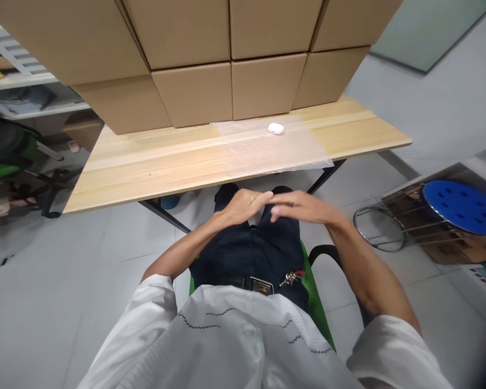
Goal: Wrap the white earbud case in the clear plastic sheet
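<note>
My left hand (pixel 246 206) is held over my lap, its fingers stretched out towards the right. Opposite it, my right hand (pixel 298 206) reaches in with fingers extended and the thumb lower, slightly blurred. The fingertips of both hands meet or overlap above my dark trousers; I cannot tell whether they touch. Nothing shows in either hand. Beyond them, a white earbud case (pixel 276 128) lies on a clear plastic sheet (pixel 263 154), which covers part of the wooden table (pixel 146 173) and hangs slightly over its front edge.
Stacked cardboard boxes (pixel 192 94) line the back of the table. To the right are a blue-topped stool (pixel 464 207) lying on its side and a wall. Shelves (pixel 24 81) and a green and black chair (pixel 4 146) stand at left. Keys (pixel 290 278) hang at my belt.
</note>
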The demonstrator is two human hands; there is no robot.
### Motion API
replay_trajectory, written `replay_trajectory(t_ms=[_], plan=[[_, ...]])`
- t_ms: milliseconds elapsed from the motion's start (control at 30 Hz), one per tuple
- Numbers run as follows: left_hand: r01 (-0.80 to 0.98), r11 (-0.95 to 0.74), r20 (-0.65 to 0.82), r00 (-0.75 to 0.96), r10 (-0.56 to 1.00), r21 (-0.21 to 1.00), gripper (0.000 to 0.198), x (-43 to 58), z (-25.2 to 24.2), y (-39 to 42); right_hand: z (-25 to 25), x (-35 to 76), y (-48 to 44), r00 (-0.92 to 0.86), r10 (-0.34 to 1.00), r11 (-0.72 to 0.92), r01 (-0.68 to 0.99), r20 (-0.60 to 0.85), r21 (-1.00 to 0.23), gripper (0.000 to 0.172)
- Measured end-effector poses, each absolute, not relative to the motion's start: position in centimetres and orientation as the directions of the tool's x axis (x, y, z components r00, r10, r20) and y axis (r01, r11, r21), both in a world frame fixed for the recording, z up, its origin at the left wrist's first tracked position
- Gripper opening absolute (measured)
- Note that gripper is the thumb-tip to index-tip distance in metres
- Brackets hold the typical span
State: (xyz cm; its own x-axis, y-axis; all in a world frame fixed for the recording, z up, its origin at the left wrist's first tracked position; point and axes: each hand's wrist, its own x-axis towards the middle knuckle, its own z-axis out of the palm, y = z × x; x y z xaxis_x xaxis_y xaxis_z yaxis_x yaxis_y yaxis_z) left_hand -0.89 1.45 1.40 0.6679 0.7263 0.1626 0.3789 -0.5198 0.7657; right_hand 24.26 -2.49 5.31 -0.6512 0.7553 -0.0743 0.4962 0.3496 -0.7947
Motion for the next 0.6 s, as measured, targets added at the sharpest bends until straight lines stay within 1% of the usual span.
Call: replay_trajectory(t_ms=[67, 100, 167, 233, 267, 333, 400, 433, 533, 600], plan=[[0.433, -0.618, 0.351, 0.550, 0.758, 0.656, 0.068, -2.1, 1.7, 2.8, 6.4, 25.9, -1.0, -0.432, 0.900, 0.285, 0.492, 0.053, -0.822, 0.045], [0.464, -0.662, 0.448, 0.494, 0.745, 0.589, 0.066, -2.7, 1.7, 3.6, 6.5, 26.6, 0.1, -0.311, 0.942, 0.273, 0.499, 0.124, -0.823, 0.045], [0.524, -0.722, 0.596, 0.424, 0.682, 0.452, 0.060, -3.9, 1.4, 5.3, 6.2, 28.0, 2.9, -0.113, 0.964, 0.263, 0.526, 0.240, -0.809, 0.043], [0.571, -0.742, 0.649, 0.423, 0.633, 0.352, 0.059, -4.8, 0.8, 6.9, 5.3, 29.1, 6.5, 0.028, 0.946, 0.250, 0.576, 0.324, -0.778, 0.042], [0.592, -0.741, 0.640, 0.443, 0.628, 0.318, 0.061, -5.1, 0.4, 7.6, 4.9, 29.5, 8.4, 0.068, 0.935, 0.236, 0.613, 0.349, -0.754, 0.043], [0.628, -0.727, 0.565, 0.505, 0.652, 0.278, 0.074, -5.5, -0.3, 8.6, 4.2, 30.0, 12.1, 0.094, 0.920, 0.208, 0.703, 0.380, -0.680, 0.045], [0.660, -0.707, 0.473, 0.553, 0.686, 0.254, 0.084, -5.8, -0.9, 9.3, 3.7, 30.1, 15.3, 0.068, 0.917, 0.194, 0.784, 0.393, -0.589, 0.051], [0.671, -0.700, 0.438, 0.568, 0.697, 0.245, 0.085, -6.0, -1.2, 9.4, 3.5, 29.9, 16.4, 0.051, 0.919, 0.191, 0.810, 0.391, -0.554, 0.055], [0.686, -0.689, 0.382, 0.587, 0.714, 0.233, 0.073, -6.3, -1.8, 9.6, 2.2, 29.3, 17.9, 0.023, 0.935, 0.167, 0.850, 0.353, -0.499, 0.067], [0.687, -0.685, 0.373, 0.586, 0.719, 0.242, 0.062, -6.5, -2.2, 9.6, 1.0, 29.1, 17.2, -0.001, 0.948, 0.157, 0.870, 0.317, -0.467, 0.070]])
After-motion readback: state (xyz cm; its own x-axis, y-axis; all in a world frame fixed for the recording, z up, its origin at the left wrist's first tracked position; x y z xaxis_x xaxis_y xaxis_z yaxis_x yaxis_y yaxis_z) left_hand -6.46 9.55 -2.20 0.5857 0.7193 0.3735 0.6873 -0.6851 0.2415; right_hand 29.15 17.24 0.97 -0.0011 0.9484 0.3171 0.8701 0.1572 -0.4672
